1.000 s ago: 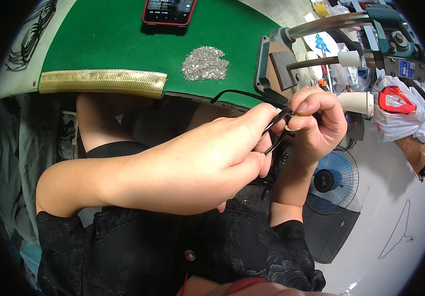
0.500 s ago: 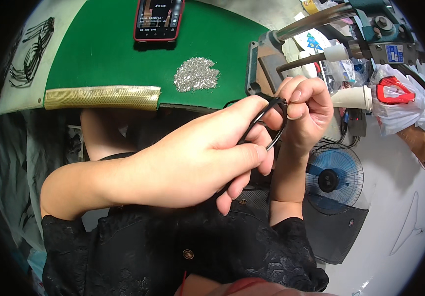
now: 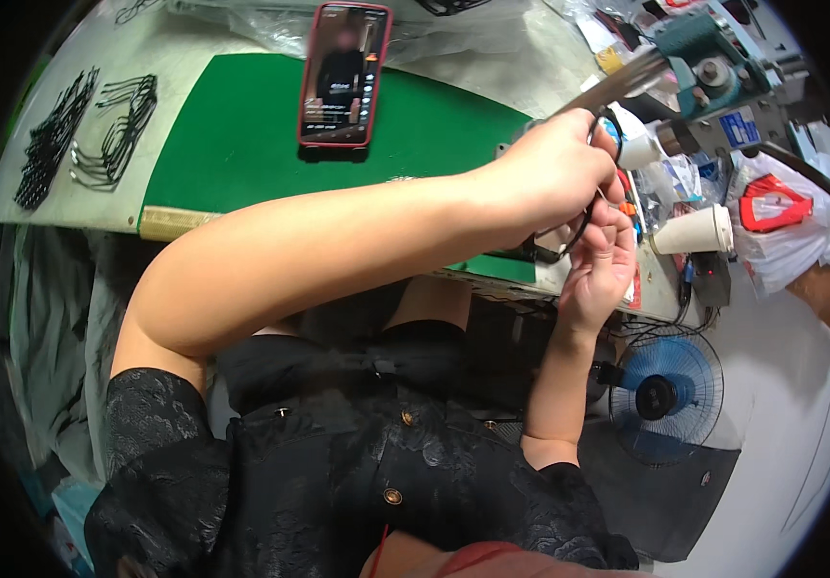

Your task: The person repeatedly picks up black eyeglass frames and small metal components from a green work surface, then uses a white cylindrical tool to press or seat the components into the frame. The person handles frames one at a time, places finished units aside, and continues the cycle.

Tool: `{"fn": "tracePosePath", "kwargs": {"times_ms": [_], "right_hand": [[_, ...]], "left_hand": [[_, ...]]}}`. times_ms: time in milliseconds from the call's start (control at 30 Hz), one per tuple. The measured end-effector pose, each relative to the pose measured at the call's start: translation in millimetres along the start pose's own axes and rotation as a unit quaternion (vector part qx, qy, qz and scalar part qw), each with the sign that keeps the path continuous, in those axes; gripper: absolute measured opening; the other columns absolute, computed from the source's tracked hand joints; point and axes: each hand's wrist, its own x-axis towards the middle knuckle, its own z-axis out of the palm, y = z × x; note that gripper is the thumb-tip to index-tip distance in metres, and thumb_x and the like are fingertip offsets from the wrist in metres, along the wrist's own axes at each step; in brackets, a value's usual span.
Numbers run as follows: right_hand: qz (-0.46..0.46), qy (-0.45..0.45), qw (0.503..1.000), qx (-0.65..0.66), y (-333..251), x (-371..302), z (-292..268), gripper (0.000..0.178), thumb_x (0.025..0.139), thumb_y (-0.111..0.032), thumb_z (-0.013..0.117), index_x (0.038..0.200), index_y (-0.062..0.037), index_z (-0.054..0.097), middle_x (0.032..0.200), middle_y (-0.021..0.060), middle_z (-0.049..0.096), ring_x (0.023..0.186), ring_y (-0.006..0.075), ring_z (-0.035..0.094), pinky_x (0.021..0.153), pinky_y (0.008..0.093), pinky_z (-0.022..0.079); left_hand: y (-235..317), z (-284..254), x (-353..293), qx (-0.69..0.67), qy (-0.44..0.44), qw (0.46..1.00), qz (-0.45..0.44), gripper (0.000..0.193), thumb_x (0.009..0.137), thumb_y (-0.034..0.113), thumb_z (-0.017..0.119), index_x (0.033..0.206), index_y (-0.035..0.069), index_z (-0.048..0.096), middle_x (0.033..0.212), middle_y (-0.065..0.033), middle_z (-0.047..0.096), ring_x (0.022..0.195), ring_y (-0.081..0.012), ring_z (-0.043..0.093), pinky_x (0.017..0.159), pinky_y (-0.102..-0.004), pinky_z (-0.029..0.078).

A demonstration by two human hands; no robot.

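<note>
My left hand (image 3: 552, 178) reaches across the bench to the hand press (image 3: 709, 72), its fingers curled around a thin black cord (image 3: 585, 229). The cord bends in a loop down to my right hand (image 3: 603, 258), which pinches it just below, palm up and fingers folded. Both hands are in front of the press's lower part and hide much of it. What lies between the fingertips is too small to make out. Only a sliver of the pile of small silvery bits (image 3: 402, 179) shows above my left forearm.
A phone (image 3: 345, 82) in a red case stands on the green mat (image 3: 232, 125). Bunches of black cords (image 3: 56, 140) lie at the far left; a gold strip (image 3: 169, 223) edges the bench. Right are a white cup (image 3: 694, 231), a plastic bag (image 3: 771, 231) and a fan (image 3: 660, 395).
My left hand has moved up and right to the press, still holding the cord. My right hand has dropped slightly. The view has shifted, and my left forearm now covers most of the silvery pile.
</note>
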Motion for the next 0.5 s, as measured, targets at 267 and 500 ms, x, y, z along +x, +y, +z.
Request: {"fn": "tracePosePath", "kwargs": {"times_ms": [267,500], "right_hand": [[0.02,-0.001,0.999,-0.033,5,-10,-29,0.012,0.096,-0.018,0.058,0.098,-0.0059,0.058,0.071,-0.001,0.055,0.059,0.0051,0.044,0.052,0.0178,0.029],[0.011,0.015,0.999,-0.031,3,-14,-34,0.013,0.097,-0.018,0.057,0.1,-0.0051,0.056,0.072,-0.0001,0.056,0.059,0.0054,0.044,0.053,0.0184,0.03]], "left_hand": [[-6,21,27,-0.034,0.038,0.998,0.03,0.008,0.092,0.009,0.049,0.097,0.003,0.048,0.083,-0.0073,0.058,0.066,-0.0111,0.057,0.058,-0.0274,0.055],[-6,30,35,-0.045,0.023,0.998,0.046,0.008,0.091,0.007,0.049,0.096,0.001,0.048,0.085,-0.0117,0.058,0.066,-0.0132,0.058,0.065,-0.0313,0.06]]}}
